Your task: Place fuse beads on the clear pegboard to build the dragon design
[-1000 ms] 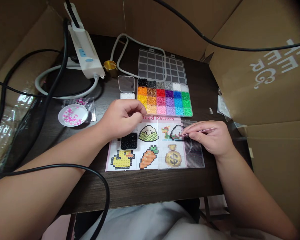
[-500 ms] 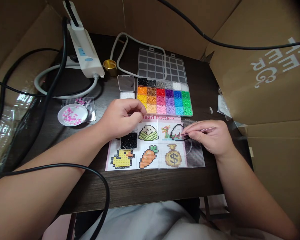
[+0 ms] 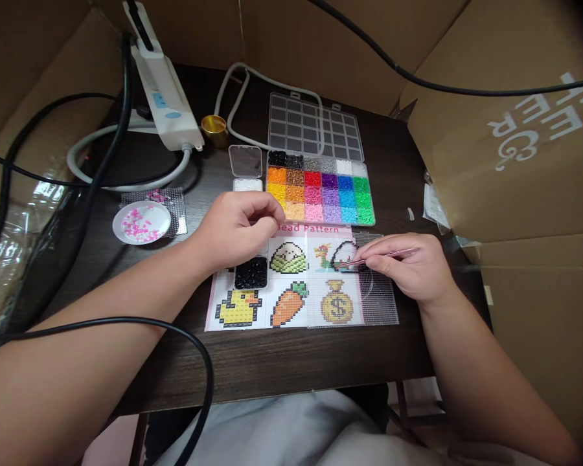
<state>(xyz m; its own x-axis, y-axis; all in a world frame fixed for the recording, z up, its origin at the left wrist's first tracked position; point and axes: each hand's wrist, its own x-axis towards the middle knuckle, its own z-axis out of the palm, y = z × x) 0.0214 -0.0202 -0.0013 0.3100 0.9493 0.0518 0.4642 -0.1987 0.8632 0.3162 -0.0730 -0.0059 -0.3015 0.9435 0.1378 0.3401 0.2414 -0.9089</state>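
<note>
My right hand is closed around a pair of pinkish tweezers. Their tips reach the black bead outline on a clear pegboard, which lies over the right part of a bead pattern sheet. Above the sheet's upper left, my left hand is closed, thumb against bent index finger. Whatever it may pinch is too small or hidden. Just below that hand stands a small open box of black beads; behind it is a similar box of white beads.
Behind the sheet lies an open sorting case of coloured beads. A white dish of pink and white beads overlaps another pegboard at left. Farther back are a power strip and gold cup. A black cable crosses my left forearm.
</note>
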